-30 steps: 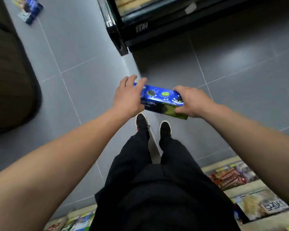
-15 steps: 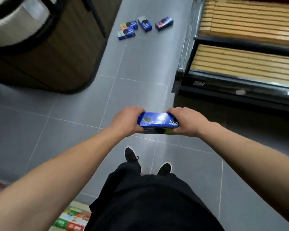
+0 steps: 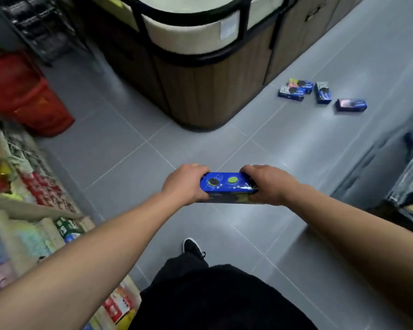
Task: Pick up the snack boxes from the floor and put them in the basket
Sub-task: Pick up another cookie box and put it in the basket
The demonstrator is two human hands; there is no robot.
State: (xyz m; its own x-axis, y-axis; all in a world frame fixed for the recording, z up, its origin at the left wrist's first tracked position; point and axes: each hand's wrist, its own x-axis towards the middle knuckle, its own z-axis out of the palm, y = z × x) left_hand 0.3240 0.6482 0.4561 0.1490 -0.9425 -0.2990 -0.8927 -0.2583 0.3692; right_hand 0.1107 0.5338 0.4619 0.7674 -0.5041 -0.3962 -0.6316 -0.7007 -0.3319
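I hold a blue snack box [image 3: 227, 184] level in front of me, above the grey floor. My left hand [image 3: 185, 184] grips its left end and my right hand [image 3: 264, 184] grips its right end. Several more blue snack boxes [image 3: 321, 94] lie on the floor at the far right. A red basket [image 3: 22, 94] stands on the floor at the far left, blurred.
A rounded wood-panelled counter [image 3: 196, 91] with a cream top stands straight ahead. Shelves of packaged goods [image 3: 34, 222] line the left side. A dark low display unit [image 3: 405, 186] is on the right. My shoe [image 3: 192, 247] shows below the box.
The view has swung left: the counter now fills the top, the floor boxes have shifted to the right, and the red basket has come into view. Both hands still hold the box.
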